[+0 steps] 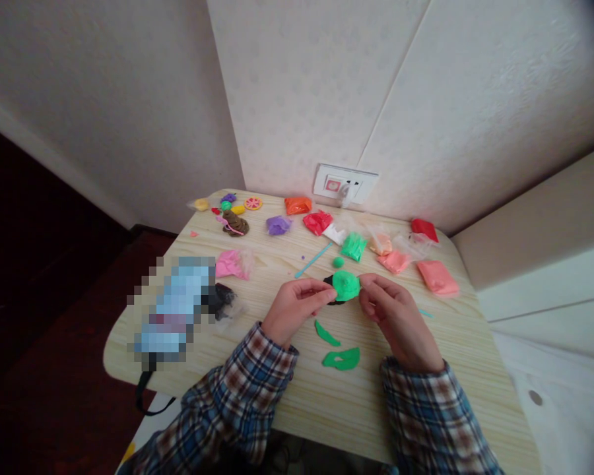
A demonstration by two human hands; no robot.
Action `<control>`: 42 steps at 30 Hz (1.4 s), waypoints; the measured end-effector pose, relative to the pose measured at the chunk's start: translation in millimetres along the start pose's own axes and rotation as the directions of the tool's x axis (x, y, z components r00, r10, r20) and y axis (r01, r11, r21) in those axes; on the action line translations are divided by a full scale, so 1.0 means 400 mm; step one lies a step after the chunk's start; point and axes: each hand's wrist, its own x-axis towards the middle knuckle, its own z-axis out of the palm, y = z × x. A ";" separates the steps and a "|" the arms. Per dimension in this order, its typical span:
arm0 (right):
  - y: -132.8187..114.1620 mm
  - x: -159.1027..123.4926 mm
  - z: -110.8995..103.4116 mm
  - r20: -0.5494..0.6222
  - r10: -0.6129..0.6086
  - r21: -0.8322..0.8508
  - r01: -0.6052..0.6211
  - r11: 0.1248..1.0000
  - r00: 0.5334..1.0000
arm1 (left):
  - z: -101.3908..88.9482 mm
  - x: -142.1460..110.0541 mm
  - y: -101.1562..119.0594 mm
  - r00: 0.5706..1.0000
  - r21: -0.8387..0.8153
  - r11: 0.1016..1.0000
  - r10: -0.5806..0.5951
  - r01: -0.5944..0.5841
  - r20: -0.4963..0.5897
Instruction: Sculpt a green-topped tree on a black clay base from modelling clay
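My left hand (294,310) and my right hand (396,316) both pinch a flat round green clay piece (346,285) held just above the wooden table (277,389). A black clay piece (332,293) shows behind and under the green disc, partly hidden. Both hands have fingers closed on the disc's edges. On the table below the hands lie a green clay strip (325,334) and a green flat scrap with a hole (342,359). A small green ball (338,262) sits just beyond the disc.
Bags of clay lie along the back: orange (297,205), red (317,221), purple (278,225), green (353,247), pink (437,276). A blue stick tool (313,260) lies mid-table. Small clay figures (235,223) stand far left. A blurred object (171,310) sits at the left edge. A wall socket (344,183) is behind.
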 end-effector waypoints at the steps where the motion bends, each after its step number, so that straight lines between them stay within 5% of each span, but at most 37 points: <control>1: 0.001 0.000 0.000 -0.007 -0.009 -0.011 0.008 1.000 1.000 | 0.000 -0.001 0.000 1.000 -0.003 1.000 0.003 -0.003 -0.001; 9: 0.002 -0.013 -0.025 -0.109 -0.064 -0.118 0.051 0.992 0.992 | -0.010 -0.002 0.003 0.996 0.067 0.995 0.076 -0.072 -0.052; 13: 0.008 -0.064 -0.054 -0.100 -0.132 -0.348 0.090 0.933 0.986 | -0.033 -0.024 0.007 0.978 0.244 0.957 0.187 -0.160 -0.089; 17: 0.043 -0.129 -0.050 0.024 -0.265 -0.593 0.227 0.773 0.964 | -0.055 -0.063 -0.022 0.922 0.507 0.801 0.386 -0.317 -0.033; 21: 0.091 -0.169 -0.026 0.133 -0.317 -0.670 0.320 0.670 0.939 | -0.064 -0.092 -0.076 0.841 0.658 0.575 0.513 -0.485 0.171; 23: 0.108 -0.178 -0.018 0.128 -0.367 -0.693 0.348 0.632 0.921 | -0.063 -0.097 -0.092 0.803 0.706 0.448 0.516 -0.549 0.297; 27: 0.128 -0.187 -0.011 0.080 -0.419 -0.706 0.348 0.617 0.905 | -0.053 -0.086 -0.094 0.768 0.722 0.345 0.500 -0.600 0.400; 37: 0.163 -0.194 -0.012 0.051 -0.522 -0.697 0.405 0.592 0.851 | -0.073 -0.036 -0.103 0.735 0.781 0.188 0.519 -0.595 0.435; 42: 0.171 -0.185 -0.016 -0.118 -0.604 -0.734 0.340 0.587 0.788 | -0.075 -0.014 -0.113 0.752 0.790 0.198 0.501 -0.581 0.428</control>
